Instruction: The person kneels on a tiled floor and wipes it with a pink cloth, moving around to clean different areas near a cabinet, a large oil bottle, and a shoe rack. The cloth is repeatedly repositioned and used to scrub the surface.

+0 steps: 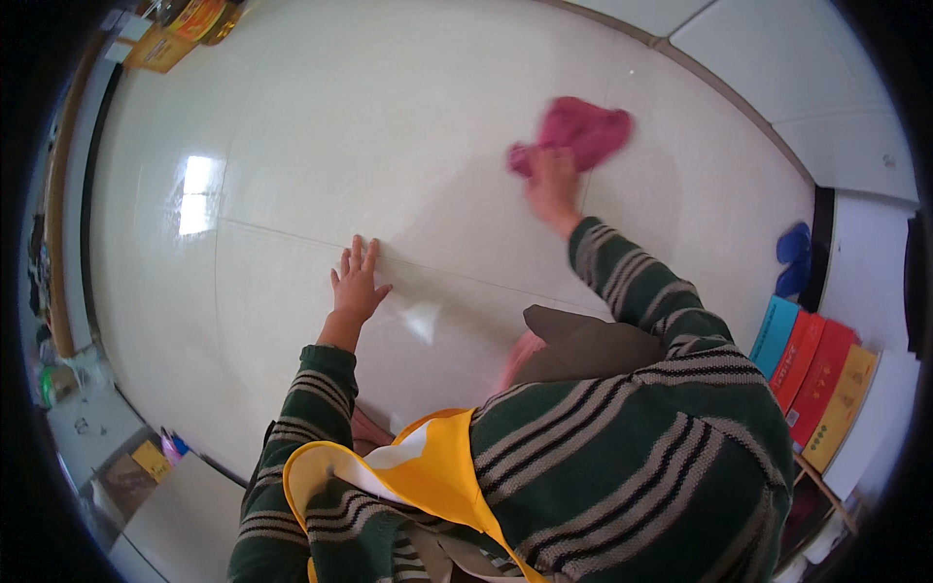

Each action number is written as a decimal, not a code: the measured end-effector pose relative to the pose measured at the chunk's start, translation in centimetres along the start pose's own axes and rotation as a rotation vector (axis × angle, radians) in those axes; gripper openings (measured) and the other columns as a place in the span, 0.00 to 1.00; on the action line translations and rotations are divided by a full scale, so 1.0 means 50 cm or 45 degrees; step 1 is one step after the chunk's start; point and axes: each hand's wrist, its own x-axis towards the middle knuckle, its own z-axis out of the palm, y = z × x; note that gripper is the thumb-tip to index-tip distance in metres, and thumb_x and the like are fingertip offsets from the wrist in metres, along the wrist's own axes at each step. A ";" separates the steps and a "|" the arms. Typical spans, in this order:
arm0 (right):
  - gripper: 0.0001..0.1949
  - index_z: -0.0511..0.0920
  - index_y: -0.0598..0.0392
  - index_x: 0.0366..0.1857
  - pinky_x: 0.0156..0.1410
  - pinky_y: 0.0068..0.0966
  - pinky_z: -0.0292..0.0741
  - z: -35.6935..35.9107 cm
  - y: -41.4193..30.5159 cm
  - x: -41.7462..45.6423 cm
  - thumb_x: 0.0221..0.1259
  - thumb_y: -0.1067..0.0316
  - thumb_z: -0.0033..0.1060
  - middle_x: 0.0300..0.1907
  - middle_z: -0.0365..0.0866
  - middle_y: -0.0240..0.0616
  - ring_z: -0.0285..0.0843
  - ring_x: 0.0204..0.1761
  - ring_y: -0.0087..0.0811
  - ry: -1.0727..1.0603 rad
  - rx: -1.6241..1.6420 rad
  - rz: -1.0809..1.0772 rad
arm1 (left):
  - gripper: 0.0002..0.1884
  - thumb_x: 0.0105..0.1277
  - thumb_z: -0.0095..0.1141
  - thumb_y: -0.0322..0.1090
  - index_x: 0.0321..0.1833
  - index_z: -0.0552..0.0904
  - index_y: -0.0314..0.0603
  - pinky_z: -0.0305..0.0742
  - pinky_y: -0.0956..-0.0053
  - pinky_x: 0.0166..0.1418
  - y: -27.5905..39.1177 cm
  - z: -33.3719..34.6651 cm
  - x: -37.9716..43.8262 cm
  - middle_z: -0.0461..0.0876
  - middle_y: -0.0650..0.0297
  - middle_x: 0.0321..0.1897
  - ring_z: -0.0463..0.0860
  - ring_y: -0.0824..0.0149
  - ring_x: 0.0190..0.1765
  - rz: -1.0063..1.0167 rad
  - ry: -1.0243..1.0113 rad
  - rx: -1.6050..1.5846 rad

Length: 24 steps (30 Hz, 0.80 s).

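My right hand (554, 186) is shut on a crumpled pink-red cloth (587, 132), which lies against the glossy pale tiled floor (328, 131). The cloth and the fingers are slightly blurred. Spread fingers show on my left hand (356, 288), which rests on the floor near a tile joint and holds nothing. Both arms wear a green knitted sweater (641, 466) with grey and black stripes. Below the hands, a yellow collar-like cloth (437, 466) hangs from the neck, and a brown-clad knee (590, 342) shows beside the right sleeve.
White cabinets (802, 65) line the upper right. Blue slippers (794, 259) and several coloured boxes (816, 372) stand at the right. An oil bottle (211, 18) and a cardboard box (160, 49) are at upper left, a white cabinet (182, 517) at lower left.
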 end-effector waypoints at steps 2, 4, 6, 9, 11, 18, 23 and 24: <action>0.26 0.74 0.47 0.56 0.59 0.51 0.67 0.030 -0.153 -0.021 0.47 0.73 0.57 0.51 0.76 0.42 0.68 0.59 0.51 -0.401 0.207 -0.253 | 0.48 0.57 0.68 0.45 0.78 0.52 0.63 0.52 0.37 0.73 -0.029 0.007 -0.019 0.43 0.61 0.80 0.49 0.45 0.78 -0.019 0.019 -0.017; 0.28 0.71 0.43 0.64 0.71 0.53 0.56 0.016 -0.263 -0.079 0.53 0.69 0.55 0.62 0.73 0.39 0.59 0.70 0.51 -0.783 0.228 -0.615 | 0.44 0.59 0.66 0.45 0.77 0.55 0.63 0.49 0.36 0.74 -0.056 0.022 -0.062 0.46 0.63 0.80 0.50 0.46 0.78 -0.098 0.017 -0.034; 0.28 0.70 0.45 0.66 0.75 0.50 0.52 0.016 -0.323 -0.098 0.56 0.67 0.55 0.66 0.71 0.39 0.57 0.73 0.47 -1.165 0.396 -0.733 | 0.42 0.59 0.66 0.45 0.76 0.58 0.59 0.48 0.35 0.73 -0.087 0.040 -0.098 0.48 0.61 0.79 0.51 0.46 0.78 -0.162 0.033 -0.072; 0.22 0.74 0.51 0.61 0.72 0.42 0.61 0.034 -0.357 -0.096 0.60 0.68 0.55 0.62 0.75 0.42 0.67 0.68 0.39 -1.459 1.056 -0.521 | 0.41 0.59 0.66 0.45 0.75 0.60 0.53 0.48 0.35 0.73 -0.100 0.077 -0.133 0.51 0.58 0.78 0.52 0.47 0.77 -0.262 0.269 -0.189; 0.16 0.80 0.57 0.54 0.63 0.26 0.73 0.047 -0.329 -0.072 0.63 0.73 0.52 0.52 0.83 0.45 0.79 0.57 0.30 -1.353 1.517 -0.214 | 0.38 0.58 0.65 0.43 0.72 0.64 0.47 0.51 0.35 0.71 -0.069 0.097 -0.131 0.55 0.52 0.75 0.54 0.47 0.76 -0.199 0.497 -0.193; 0.11 0.79 0.63 0.49 0.58 0.22 0.74 0.034 -0.143 0.024 0.66 0.75 0.53 0.44 0.84 0.36 0.80 0.49 0.25 -0.967 0.994 0.159 | 0.41 0.54 0.67 0.53 0.73 0.65 0.66 0.39 0.23 0.69 0.122 0.133 -0.091 0.51 0.60 0.78 0.50 0.51 0.79 0.512 0.447 -0.144; 0.13 0.79 0.61 0.51 0.59 0.26 0.75 0.022 -0.128 0.019 0.64 0.73 0.55 0.48 0.84 0.40 0.81 0.51 0.30 -1.166 0.650 -0.028 | 0.32 0.62 0.57 0.56 0.71 0.65 0.80 0.40 0.20 0.67 -0.022 0.116 -0.060 0.53 0.74 0.77 0.50 0.53 0.78 0.553 0.489 0.001; 0.13 0.79 0.61 0.51 0.59 0.26 0.76 0.011 -0.119 0.027 0.64 0.73 0.55 0.48 0.84 0.41 0.81 0.51 0.31 -1.182 0.618 -0.083 | 0.31 0.62 0.57 0.56 0.70 0.65 0.79 0.40 0.20 0.67 -0.019 0.103 -0.047 0.54 0.74 0.77 0.51 0.54 0.78 0.526 0.491 -0.019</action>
